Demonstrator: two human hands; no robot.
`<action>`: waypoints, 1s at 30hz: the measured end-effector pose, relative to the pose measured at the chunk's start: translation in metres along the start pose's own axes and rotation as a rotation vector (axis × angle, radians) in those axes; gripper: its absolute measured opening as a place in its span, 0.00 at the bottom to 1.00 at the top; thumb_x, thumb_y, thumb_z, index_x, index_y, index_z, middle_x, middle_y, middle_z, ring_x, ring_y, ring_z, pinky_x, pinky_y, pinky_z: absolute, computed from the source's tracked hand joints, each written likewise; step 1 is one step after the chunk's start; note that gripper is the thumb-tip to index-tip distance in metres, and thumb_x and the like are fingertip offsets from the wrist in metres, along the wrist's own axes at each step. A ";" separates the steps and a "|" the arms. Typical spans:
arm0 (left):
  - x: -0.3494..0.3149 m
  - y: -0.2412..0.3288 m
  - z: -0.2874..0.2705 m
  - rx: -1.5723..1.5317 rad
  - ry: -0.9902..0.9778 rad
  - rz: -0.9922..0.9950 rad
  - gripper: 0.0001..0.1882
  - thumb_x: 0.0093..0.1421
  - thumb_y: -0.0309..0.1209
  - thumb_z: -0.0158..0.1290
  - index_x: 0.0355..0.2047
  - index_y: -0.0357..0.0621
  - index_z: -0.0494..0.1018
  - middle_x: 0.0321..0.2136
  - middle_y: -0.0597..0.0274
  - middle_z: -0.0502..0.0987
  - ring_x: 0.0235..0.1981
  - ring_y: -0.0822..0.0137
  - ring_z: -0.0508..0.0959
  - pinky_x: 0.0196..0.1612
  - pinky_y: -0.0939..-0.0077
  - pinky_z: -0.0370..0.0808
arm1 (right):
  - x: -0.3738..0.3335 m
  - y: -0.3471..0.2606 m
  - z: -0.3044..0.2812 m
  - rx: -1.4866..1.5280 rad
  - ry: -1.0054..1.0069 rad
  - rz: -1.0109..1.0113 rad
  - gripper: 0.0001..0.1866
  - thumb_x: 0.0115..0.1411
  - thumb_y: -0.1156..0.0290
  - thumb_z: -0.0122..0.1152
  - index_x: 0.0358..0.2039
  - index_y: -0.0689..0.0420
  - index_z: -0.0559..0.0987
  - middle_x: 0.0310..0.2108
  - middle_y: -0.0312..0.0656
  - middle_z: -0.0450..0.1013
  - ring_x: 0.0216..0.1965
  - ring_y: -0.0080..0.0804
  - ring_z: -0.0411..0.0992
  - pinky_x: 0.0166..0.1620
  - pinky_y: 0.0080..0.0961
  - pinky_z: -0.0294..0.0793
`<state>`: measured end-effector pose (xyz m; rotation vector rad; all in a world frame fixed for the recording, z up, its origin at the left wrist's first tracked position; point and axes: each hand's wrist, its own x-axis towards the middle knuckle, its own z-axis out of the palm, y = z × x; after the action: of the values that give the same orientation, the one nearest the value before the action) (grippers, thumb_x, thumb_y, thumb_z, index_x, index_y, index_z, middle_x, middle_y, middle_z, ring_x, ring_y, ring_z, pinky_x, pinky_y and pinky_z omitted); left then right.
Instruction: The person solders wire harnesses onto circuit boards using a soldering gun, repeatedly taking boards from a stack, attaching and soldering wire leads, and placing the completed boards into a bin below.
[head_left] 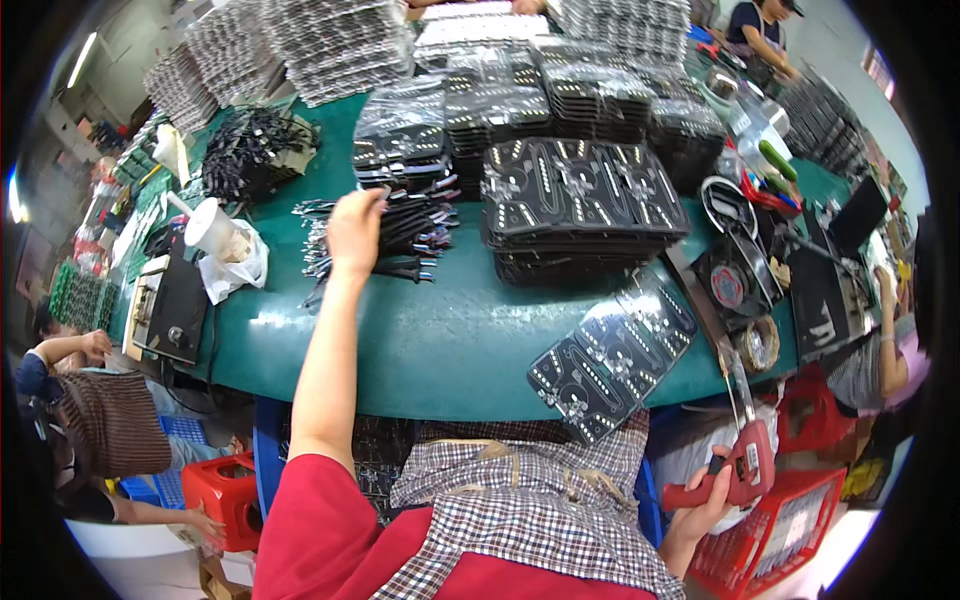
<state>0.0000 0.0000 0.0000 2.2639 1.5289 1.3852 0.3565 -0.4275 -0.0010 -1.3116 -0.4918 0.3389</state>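
Your left hand (pixel 357 232) over black wire leads (pixel 412 222), grip unclear; right hand (pixel 704 511) clamped on red soldering gun (pixel 750 466). Loose black circuit-board panel (pixel 613 354) at near edge of desk (pixel 440 360), nearer your right, long axis slanting away rightward.

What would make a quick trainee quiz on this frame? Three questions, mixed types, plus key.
1. What colour is the gun-shaped tool in the right grip?
2. True or false: the front stack of black panels stands to the right of the left grip.
3. The left grip is at: a) the white cup; b) the red stool; c) the bunch of black cables.

Key: 1. Red. 2. True. 3. c.
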 end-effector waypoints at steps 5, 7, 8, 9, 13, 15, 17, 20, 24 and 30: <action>-0.009 0.072 -0.028 -0.435 -0.203 -0.129 0.08 0.59 0.22 0.49 0.39 0.36 0.73 0.26 0.65 0.73 0.28 0.79 0.69 0.33 0.85 0.67 | -0.020 -0.010 0.011 -0.030 0.042 0.041 0.23 0.60 0.70 0.47 0.55 0.63 0.57 0.44 0.52 0.66 0.18 0.22 0.62 0.20 0.15 0.63; -0.045 0.137 -0.030 -0.645 -0.485 -0.159 0.12 0.56 0.19 0.50 0.41 0.36 0.71 0.23 0.66 0.71 0.27 0.79 0.70 0.33 0.85 0.68 | -0.024 -0.011 0.021 -0.044 0.026 -0.011 0.19 0.61 0.68 0.48 0.51 0.63 0.62 0.42 0.48 0.66 0.18 0.21 0.62 0.18 0.14 0.61; -0.070 0.165 -0.029 -0.654 -0.626 -0.222 0.13 0.53 0.18 0.51 0.40 0.37 0.71 0.25 0.67 0.71 0.29 0.78 0.71 0.33 0.83 0.69 | -0.027 -0.008 0.018 -0.055 0.006 0.006 0.21 0.61 0.67 0.48 0.51 0.64 0.61 0.42 0.49 0.66 0.18 0.23 0.63 0.18 0.14 0.62; -0.099 0.184 -0.026 -0.662 -0.663 -0.226 0.12 0.51 0.18 0.54 0.37 0.37 0.72 0.24 0.67 0.71 0.29 0.74 0.73 0.32 0.80 0.70 | -0.029 -0.008 0.017 -0.052 -0.064 0.032 0.22 0.60 0.66 0.49 0.51 0.65 0.60 0.42 0.51 0.66 0.18 0.24 0.64 0.19 0.15 0.63; -0.184 0.207 -0.005 -0.394 -0.615 0.224 0.16 0.44 0.17 0.59 0.36 0.37 0.75 0.27 0.57 0.72 0.26 0.62 0.74 0.29 0.76 0.72 | -0.042 -0.011 0.016 -0.076 -0.287 0.137 0.29 0.58 0.60 0.54 0.51 0.68 0.60 0.39 0.54 0.67 0.17 0.25 0.64 0.19 0.16 0.64; -0.206 0.203 0.004 -0.372 -0.527 0.328 0.18 0.43 0.16 0.58 0.38 0.37 0.75 0.26 0.59 0.71 0.25 0.63 0.73 0.27 0.75 0.71 | -0.049 -0.011 0.005 -0.111 -0.371 0.204 0.33 0.56 0.57 0.57 0.51 0.69 0.60 0.39 0.55 0.68 0.16 0.25 0.64 0.19 0.17 0.64; -0.214 0.203 0.005 -0.344 -0.546 0.331 0.18 0.42 0.15 0.58 0.37 0.36 0.76 0.25 0.59 0.71 0.24 0.63 0.73 0.26 0.74 0.71 | -0.053 -0.012 -0.003 -0.057 -0.442 0.296 0.32 0.56 0.59 0.59 0.53 0.66 0.60 0.42 0.54 0.68 0.20 0.25 0.66 0.23 0.17 0.66; -0.221 0.203 0.009 -0.271 -0.502 0.312 0.18 0.42 0.16 0.59 0.36 0.34 0.75 0.24 0.59 0.70 0.24 0.63 0.72 0.25 0.74 0.70 | -0.056 -0.013 -0.005 0.021 -0.565 0.471 0.36 0.54 0.61 0.64 0.58 0.62 0.59 0.46 0.52 0.68 0.25 0.25 0.67 0.28 0.18 0.68; -0.225 0.199 0.013 -0.271 -0.473 0.298 0.17 0.43 0.16 0.59 0.37 0.33 0.75 0.24 0.59 0.69 0.23 0.63 0.72 0.25 0.74 0.70 | -0.057 -0.012 0.002 0.006 -0.607 0.555 0.39 0.53 0.63 0.65 0.59 0.62 0.55 0.43 0.50 0.70 0.26 0.24 0.67 0.29 0.18 0.68; -0.223 0.200 0.014 -0.256 -0.503 0.277 0.17 0.43 0.17 0.59 0.37 0.34 0.75 0.24 0.59 0.69 0.23 0.64 0.72 0.25 0.74 0.70 | -0.053 -0.006 0.007 -0.035 -0.678 0.570 0.37 0.54 0.70 0.62 0.59 0.65 0.54 0.40 0.47 0.71 0.27 0.21 0.67 0.30 0.17 0.67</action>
<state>0.1288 -0.2670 -0.0467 2.4622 0.8623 0.8844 0.3078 -0.4501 -0.0015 -1.3399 -0.6781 1.2784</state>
